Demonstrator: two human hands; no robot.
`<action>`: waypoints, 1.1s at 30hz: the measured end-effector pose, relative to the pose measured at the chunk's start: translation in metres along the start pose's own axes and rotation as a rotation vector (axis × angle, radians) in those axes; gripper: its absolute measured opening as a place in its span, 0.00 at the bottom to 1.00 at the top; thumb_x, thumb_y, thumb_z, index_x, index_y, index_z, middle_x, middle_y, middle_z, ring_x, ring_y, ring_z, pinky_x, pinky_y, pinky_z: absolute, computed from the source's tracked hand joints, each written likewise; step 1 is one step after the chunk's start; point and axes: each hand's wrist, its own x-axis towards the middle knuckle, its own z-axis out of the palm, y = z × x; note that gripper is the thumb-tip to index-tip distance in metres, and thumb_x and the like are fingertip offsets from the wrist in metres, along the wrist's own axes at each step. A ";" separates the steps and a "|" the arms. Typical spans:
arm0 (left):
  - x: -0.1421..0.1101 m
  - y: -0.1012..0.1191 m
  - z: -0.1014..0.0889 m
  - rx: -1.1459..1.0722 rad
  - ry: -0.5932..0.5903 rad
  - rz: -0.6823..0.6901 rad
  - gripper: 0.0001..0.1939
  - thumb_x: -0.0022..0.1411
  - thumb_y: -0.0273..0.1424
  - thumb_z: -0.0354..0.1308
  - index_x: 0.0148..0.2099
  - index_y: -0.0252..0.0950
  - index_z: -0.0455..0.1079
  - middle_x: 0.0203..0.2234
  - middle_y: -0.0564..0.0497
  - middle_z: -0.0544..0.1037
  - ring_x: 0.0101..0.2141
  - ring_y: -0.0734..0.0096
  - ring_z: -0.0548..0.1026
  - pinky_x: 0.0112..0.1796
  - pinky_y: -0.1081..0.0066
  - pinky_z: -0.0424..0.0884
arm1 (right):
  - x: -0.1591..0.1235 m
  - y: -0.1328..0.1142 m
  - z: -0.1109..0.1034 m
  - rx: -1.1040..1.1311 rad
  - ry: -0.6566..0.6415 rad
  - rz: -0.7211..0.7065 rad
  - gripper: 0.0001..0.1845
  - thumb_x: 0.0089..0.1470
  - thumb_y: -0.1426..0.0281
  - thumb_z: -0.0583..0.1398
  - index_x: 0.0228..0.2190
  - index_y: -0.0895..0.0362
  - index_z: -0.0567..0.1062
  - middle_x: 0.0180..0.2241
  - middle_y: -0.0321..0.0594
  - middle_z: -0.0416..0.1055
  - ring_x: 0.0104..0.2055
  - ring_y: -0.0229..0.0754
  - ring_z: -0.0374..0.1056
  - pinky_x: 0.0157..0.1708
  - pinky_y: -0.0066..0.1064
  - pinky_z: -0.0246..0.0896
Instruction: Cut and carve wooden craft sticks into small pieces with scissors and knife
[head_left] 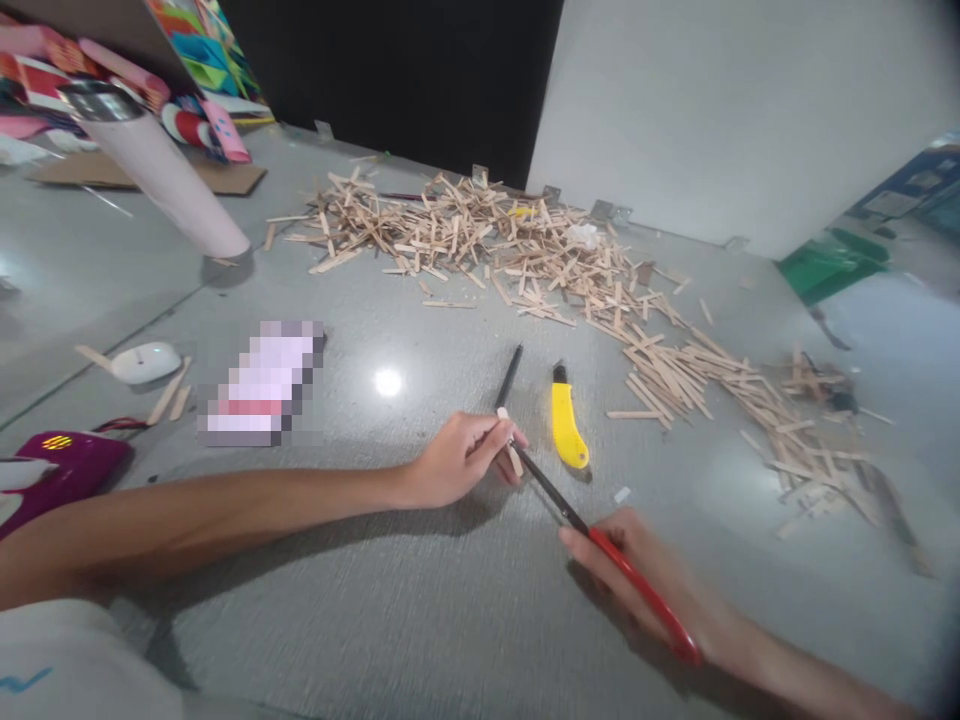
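Near the middle of the grey table, my left hand (454, 460) pinches a short wooden stick (515, 460) between thumb and fingers. My right hand (637, 565) is closed round the red handles of a pair of scissors (547, 487), whose dark blades reach the stick close to my left fingertips. Whether the blades have bitten into the wood I cannot make out. Just beyond my left hand lies a thin black pen-like rod (511, 376). To its right rests a yellow utility knife (568, 422). A small white scrap (622, 494) lies near my right hand.
A heap of wooden sticks (450, 225) spreads along the back and trails down the right (675, 370). On the left stand a pale pink bottle (165, 185), a white computer mouse (146, 362), a pixelated flat object (262, 385) and a purple tool (71, 470). Cardboard (236, 178) lies behind.
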 end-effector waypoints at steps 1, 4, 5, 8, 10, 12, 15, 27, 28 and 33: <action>0.000 0.000 0.000 0.006 0.000 0.004 0.29 0.80 0.53 0.52 0.46 0.30 0.76 0.30 0.42 0.86 0.29 0.63 0.88 0.33 0.70 0.85 | -0.001 -0.001 0.000 0.014 0.000 0.000 0.41 0.62 0.29 0.53 0.20 0.51 0.57 0.16 0.28 0.52 0.15 0.33 0.57 0.14 0.24 0.53; -0.001 0.001 0.000 0.037 0.002 0.027 0.28 0.81 0.51 0.51 0.46 0.30 0.76 0.28 0.43 0.86 0.29 0.65 0.87 0.33 0.72 0.84 | -0.004 -0.005 -0.002 0.055 -0.012 0.005 0.41 0.61 0.29 0.54 0.20 0.51 0.59 0.16 0.27 0.53 0.15 0.33 0.57 0.14 0.24 0.58; -0.002 0.001 0.000 0.054 0.003 0.045 0.28 0.82 0.50 0.50 0.46 0.30 0.77 0.28 0.44 0.86 0.29 0.66 0.87 0.33 0.73 0.84 | -0.005 -0.006 -0.003 0.063 -0.025 0.011 0.41 0.61 0.30 0.54 0.19 0.52 0.59 0.16 0.27 0.53 0.14 0.32 0.56 0.14 0.24 0.57; -0.003 0.002 0.000 0.105 0.014 0.098 0.26 0.83 0.47 0.50 0.47 0.30 0.78 0.28 0.44 0.86 0.29 0.67 0.87 0.34 0.74 0.83 | -0.007 -0.008 -0.006 0.087 -0.048 0.023 0.41 0.61 0.30 0.56 0.19 0.52 0.60 0.14 0.27 0.54 0.13 0.31 0.55 0.14 0.23 0.54; -0.004 0.002 0.000 0.122 0.018 0.105 0.25 0.83 0.46 0.50 0.48 0.30 0.79 0.29 0.44 0.86 0.30 0.67 0.87 0.34 0.74 0.84 | -0.008 -0.007 -0.008 0.119 -0.070 0.008 0.41 0.62 0.31 0.58 0.17 0.52 0.60 0.13 0.28 0.54 0.13 0.31 0.55 0.14 0.22 0.53; -0.003 0.002 0.000 0.133 0.020 0.106 0.25 0.83 0.45 0.50 0.48 0.30 0.79 0.28 0.45 0.86 0.30 0.67 0.87 0.34 0.74 0.83 | -0.007 -0.004 -0.009 0.164 -0.108 -0.003 0.42 0.63 0.33 0.59 0.16 0.53 0.60 0.11 0.28 0.55 0.13 0.30 0.54 0.14 0.22 0.52; -0.004 0.002 0.000 0.183 0.023 0.152 0.23 0.84 0.43 0.50 0.49 0.31 0.79 0.28 0.46 0.85 0.29 0.68 0.87 0.33 0.75 0.82 | -0.005 0.001 -0.011 0.239 -0.175 0.031 0.43 0.65 0.34 0.57 0.14 0.52 0.61 0.08 0.30 0.54 0.10 0.31 0.51 0.11 0.24 0.44; -0.010 -0.004 -0.003 0.456 0.008 0.441 0.16 0.82 0.34 0.51 0.56 0.34 0.79 0.36 0.42 0.88 0.35 0.67 0.87 0.39 0.71 0.83 | -0.009 0.003 -0.043 0.208 -0.305 0.116 0.40 0.64 0.38 0.55 0.12 0.52 0.62 0.09 0.34 0.56 0.10 0.32 0.52 0.13 0.27 0.40; -0.011 -0.004 -0.003 0.468 0.009 0.466 0.16 0.82 0.33 0.52 0.56 0.34 0.79 0.38 0.41 0.88 0.36 0.67 0.88 0.39 0.71 0.83 | -0.010 0.002 -0.048 0.178 -0.312 0.117 0.40 0.63 0.38 0.55 0.12 0.52 0.63 0.09 0.34 0.57 0.11 0.32 0.52 0.14 0.27 0.41; -0.009 0.000 0.000 0.359 0.003 0.345 0.20 0.84 0.38 0.49 0.58 0.34 0.80 0.40 0.42 0.89 0.37 0.67 0.88 0.40 0.71 0.83 | -0.014 -0.007 -0.059 0.037 -0.204 0.126 0.40 0.59 0.33 0.59 0.16 0.52 0.64 0.12 0.31 0.59 0.14 0.32 0.54 0.15 0.25 0.47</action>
